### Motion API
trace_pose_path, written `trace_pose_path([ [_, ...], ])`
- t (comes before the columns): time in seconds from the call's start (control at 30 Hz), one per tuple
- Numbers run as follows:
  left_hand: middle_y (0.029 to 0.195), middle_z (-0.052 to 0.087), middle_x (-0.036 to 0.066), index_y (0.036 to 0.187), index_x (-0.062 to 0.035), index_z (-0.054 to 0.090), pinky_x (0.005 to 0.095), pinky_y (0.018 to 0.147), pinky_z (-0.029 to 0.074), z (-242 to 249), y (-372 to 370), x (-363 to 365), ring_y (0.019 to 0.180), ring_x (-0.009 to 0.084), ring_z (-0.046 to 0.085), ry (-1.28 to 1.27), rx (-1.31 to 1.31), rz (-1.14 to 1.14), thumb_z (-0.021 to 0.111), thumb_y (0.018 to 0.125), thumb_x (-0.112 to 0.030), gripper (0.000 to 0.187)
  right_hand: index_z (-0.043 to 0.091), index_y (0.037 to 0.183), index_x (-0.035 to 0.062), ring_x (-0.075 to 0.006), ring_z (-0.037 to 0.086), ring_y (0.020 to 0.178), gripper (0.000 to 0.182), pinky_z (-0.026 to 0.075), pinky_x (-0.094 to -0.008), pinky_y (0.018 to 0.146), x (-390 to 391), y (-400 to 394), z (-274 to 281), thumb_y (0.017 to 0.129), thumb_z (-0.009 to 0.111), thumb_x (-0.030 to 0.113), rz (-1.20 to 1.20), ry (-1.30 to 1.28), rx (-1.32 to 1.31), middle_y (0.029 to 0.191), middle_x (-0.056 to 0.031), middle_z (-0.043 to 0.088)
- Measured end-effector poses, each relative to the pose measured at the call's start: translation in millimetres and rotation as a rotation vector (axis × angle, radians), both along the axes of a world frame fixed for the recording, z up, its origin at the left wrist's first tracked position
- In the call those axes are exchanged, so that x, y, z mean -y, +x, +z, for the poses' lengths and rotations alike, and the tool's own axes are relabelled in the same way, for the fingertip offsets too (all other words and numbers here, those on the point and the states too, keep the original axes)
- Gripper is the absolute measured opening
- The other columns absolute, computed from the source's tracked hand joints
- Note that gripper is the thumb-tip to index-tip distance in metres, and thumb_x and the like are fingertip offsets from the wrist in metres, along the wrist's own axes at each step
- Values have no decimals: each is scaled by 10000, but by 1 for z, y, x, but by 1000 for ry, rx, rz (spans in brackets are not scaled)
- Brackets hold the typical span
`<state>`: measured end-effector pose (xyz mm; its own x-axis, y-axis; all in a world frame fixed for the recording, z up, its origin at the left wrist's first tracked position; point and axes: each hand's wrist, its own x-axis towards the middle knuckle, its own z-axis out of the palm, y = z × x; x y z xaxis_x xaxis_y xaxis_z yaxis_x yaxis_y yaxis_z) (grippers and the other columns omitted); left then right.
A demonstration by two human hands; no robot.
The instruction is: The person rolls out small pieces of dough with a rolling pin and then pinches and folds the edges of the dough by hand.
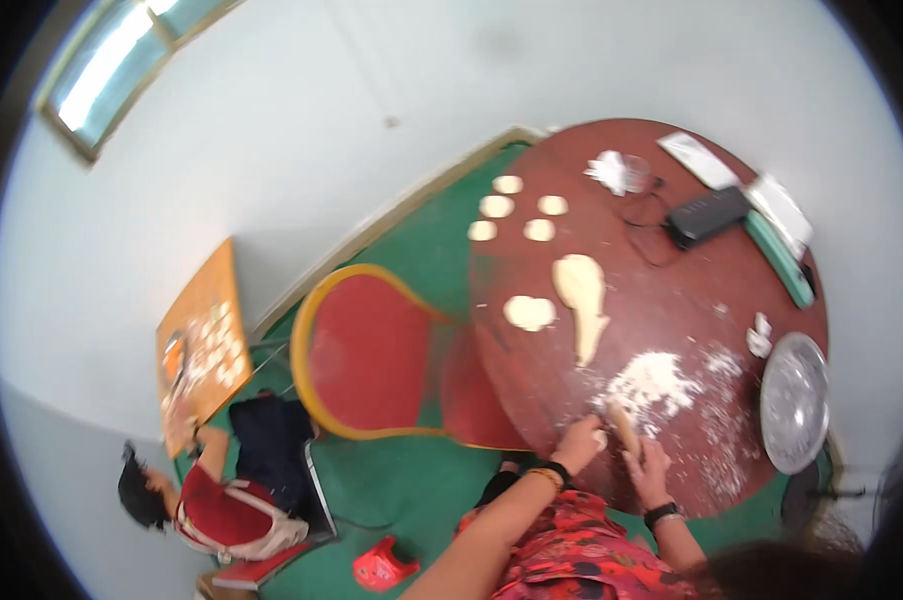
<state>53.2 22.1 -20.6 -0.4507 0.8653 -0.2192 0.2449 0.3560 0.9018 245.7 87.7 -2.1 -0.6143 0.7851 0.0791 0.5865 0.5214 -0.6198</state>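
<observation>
Rolling pin [625, 431] pointed from near edge of table [662, 300] toward flour [652, 384]; right hand [651, 472] nearer, grasping near end; left hand [580, 446] grip unclear

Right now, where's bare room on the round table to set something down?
Bare: the middle of the round table, bordered by the long dough piece, teal case and loose flour. Crowded: the far right, with black box and white packet; the near side, with flour, left hand and right hand.
</observation>
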Motion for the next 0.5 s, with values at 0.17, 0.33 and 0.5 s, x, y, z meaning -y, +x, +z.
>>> trace_pose_path([
  [0.17, 745, 649, 205, 767, -30, 623, 447, 642, 487, -6, -6, 2, 713, 379, 641, -31, -89, 0, 662, 787, -131, 110, 589, 1189, 94, -312, 561, 996, 406, 385, -447, 843, 0, 4, 9, 843, 701, 274, -6, -107, 47, 1037, -115, 607],
  [0.33, 801, 623, 171, 856, -23, 617, 437, 685, 498, -13, -21, 8, 739, 350, 624, -9, -246, -35, 715, 756, -91, 156, 599, 1157, 115, -312, 560, 948, 372, 401, -455, 780, 11, 13, 0, 834, 697, 271, -17, -43, 75, 988, -89, 601],
  [0.5, 1130, 573, 195, 1167, -5, 542, 446, 919, 439, 7, -35, 14, 1066, 388, 537, 119, -430, -21, 578, 898, -77, 280, 600, 1167, 117, -299, 564, 918, 386, 404, -451, 761, 20, 11, -2, 825, 705, 263, 34, 0, 85, 972, -83, 601],
])
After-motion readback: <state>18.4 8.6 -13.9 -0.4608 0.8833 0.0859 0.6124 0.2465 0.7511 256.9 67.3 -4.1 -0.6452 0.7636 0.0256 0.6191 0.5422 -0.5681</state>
